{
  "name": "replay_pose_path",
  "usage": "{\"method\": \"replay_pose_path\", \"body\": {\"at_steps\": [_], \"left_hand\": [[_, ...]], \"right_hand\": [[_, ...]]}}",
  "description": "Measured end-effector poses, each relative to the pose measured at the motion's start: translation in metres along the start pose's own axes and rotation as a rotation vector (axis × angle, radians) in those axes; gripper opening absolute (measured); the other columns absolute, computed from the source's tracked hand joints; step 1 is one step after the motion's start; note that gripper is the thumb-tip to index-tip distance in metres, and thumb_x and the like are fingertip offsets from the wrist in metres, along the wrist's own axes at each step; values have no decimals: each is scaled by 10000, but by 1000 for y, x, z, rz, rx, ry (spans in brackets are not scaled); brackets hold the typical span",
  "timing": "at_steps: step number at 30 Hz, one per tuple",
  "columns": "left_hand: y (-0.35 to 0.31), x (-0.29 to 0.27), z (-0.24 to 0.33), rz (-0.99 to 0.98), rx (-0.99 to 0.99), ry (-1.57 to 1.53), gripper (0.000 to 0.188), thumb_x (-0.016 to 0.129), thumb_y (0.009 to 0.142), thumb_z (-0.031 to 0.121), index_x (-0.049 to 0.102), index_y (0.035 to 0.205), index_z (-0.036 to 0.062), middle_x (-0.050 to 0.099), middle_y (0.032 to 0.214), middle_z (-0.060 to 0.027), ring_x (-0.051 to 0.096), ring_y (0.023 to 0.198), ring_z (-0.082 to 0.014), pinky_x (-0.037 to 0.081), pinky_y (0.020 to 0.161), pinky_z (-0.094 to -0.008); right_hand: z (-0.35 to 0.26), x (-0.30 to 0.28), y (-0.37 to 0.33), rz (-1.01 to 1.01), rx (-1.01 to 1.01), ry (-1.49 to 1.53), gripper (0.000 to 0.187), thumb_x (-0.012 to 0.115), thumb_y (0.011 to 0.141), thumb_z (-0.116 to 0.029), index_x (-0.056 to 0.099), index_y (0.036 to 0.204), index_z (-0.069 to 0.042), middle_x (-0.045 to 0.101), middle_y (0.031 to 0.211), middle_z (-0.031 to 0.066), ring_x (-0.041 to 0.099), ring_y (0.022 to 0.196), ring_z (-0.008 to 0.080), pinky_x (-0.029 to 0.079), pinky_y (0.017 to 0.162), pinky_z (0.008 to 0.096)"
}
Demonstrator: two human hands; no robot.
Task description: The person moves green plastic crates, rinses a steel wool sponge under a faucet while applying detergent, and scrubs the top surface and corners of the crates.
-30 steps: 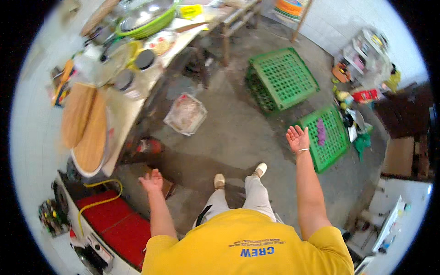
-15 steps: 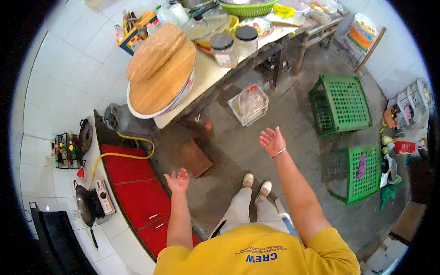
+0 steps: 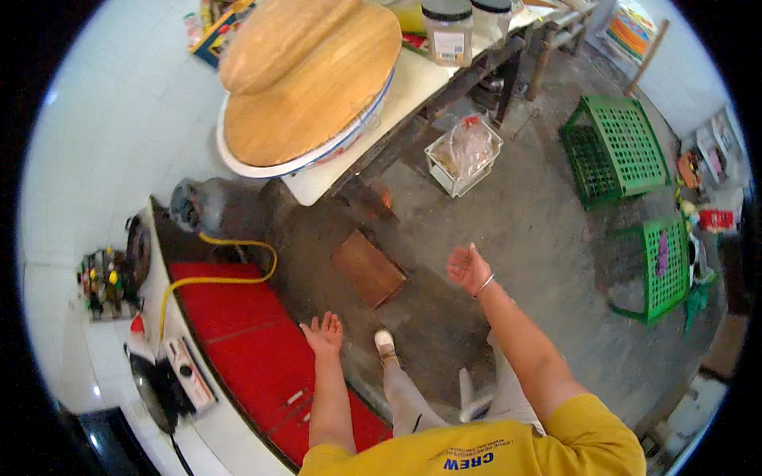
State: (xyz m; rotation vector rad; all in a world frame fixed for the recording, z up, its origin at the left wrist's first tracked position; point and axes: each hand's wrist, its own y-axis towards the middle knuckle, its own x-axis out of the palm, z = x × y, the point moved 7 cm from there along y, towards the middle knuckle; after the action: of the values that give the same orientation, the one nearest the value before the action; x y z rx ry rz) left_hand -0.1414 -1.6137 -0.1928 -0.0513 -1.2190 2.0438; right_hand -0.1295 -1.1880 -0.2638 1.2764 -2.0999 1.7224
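Observation:
My left hand (image 3: 323,333) is held out palm up in front of the red cabinet doors (image 3: 238,321), its fingers spread and nothing in it. My right hand (image 3: 469,270) reaches forward over the floor, also empty, with fingers apart and a pale bracelet (image 3: 485,285) at the wrist. A brown wooden box (image 3: 369,268) stands on the floor ahead, between the two hands and touched by neither. Farther off sits a white basket (image 3: 454,184) with clear plastic bags in it.
A table (image 3: 413,87) at the back bears a large white basin (image 3: 262,168) under round wooden boards (image 3: 309,103), and dark-lidded jars (image 3: 448,40). At left are a gas cylinder (image 3: 208,208), a yellow hose (image 3: 222,279) and a stove (image 3: 190,373). Green crates (image 3: 631,147) stand at right.
The basin, table and wooden box appear nearer as I step forward, one foot ahead. Both hands stay stretched out and empty.

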Motion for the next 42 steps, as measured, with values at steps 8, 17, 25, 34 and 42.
{"method": "replay_pose_path", "body": {"at_steps": [8,17,25,34,42], "left_hand": [[194,19,-24,-255,-87,475,848,382,850,645,-17,1449,196,203,1453,-132,352,1238,-328,386,935,-460],[372,105,-71,-388,-7,1362,844,308,842,688,96,1450,141,179,1480,-135,188,1356,-292,138,1064,-516],[397,132,-86,-381,-85,1547,870,316,847,679,84,1446,93,150,1482,-136,188,1344,-332,243,1055,-468],[352,123,-133,-452,172,1513,756,363,902,558,76,1447,121,108,1483,-138,177,1349,-322,236,1061,-477],[192,176,-321,-600,220,1445,730,415,914,472,59,1448,126,106,1486,-130,206,1340,-306,192,1081,-444]], "right_hand": [[141,-51,105,244,117,107,677,373,871,-609,418,1290,-79,484,1245,151,548,969,309,452,842,473],[267,-65,214,360,146,220,890,276,802,-741,180,1437,-125,122,1499,116,110,1364,357,121,1043,584],[288,-35,227,332,244,347,1040,238,714,-834,18,1445,-129,-28,1505,112,-20,1386,289,44,1087,486],[257,-82,196,302,170,469,925,217,770,-790,149,1447,-162,115,1504,62,109,1375,259,89,1095,453],[37,-260,93,684,-290,-90,855,230,841,-702,353,1360,-35,283,1436,175,238,1337,316,191,1075,367]]}}
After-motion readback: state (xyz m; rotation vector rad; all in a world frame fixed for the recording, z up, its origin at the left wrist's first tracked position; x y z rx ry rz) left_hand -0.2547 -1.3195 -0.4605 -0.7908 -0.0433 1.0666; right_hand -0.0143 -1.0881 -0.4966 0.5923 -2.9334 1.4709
